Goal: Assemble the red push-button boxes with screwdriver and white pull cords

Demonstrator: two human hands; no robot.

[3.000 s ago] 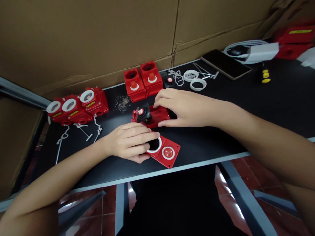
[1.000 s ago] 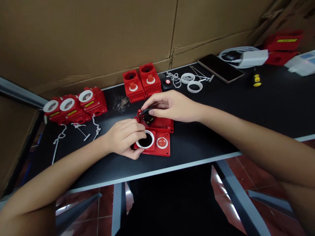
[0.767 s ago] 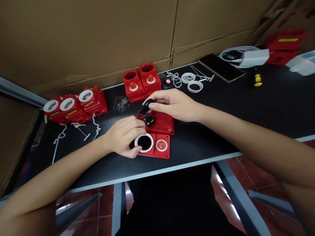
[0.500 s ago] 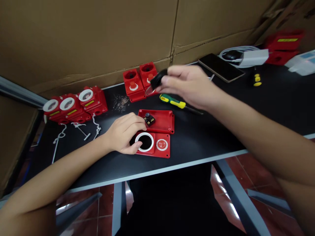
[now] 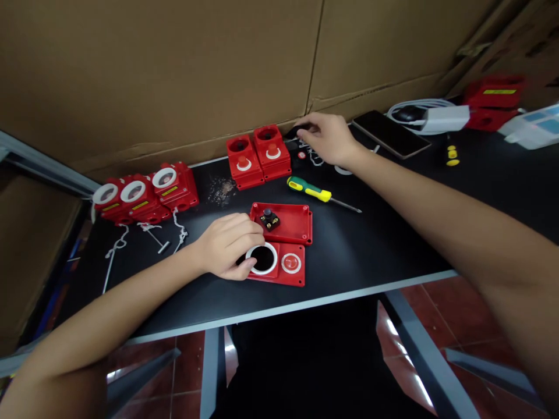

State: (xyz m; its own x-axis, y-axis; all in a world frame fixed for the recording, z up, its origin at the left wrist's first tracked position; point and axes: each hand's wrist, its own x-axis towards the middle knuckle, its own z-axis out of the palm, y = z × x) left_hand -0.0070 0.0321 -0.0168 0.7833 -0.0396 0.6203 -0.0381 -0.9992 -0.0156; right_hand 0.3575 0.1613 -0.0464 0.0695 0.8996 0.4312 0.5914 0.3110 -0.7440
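My left hand curls its fingers and thumb around the left end of a red cover with a white ring and a round red lens. Right behind the cover lies an open red housing with a small black switch block inside. Farther back, my right hand pinches a black-handled tool, partly hidden by the fingers, near the cardboard. White cord and a small red part lie under that hand. A green and yellow screwdriver rests behind the housing.
Two red units stand at the back, and several with white rings at the left. A phone, charger, small yellow screwdriver and stacked red boxes lie right. Cardboard rises behind the table.
My right hand has moved back towards the cardboard with the black-handled tool, uncovering the screwdriver's shaft. The view has shifted slightly; my left hand stays at the red cover.
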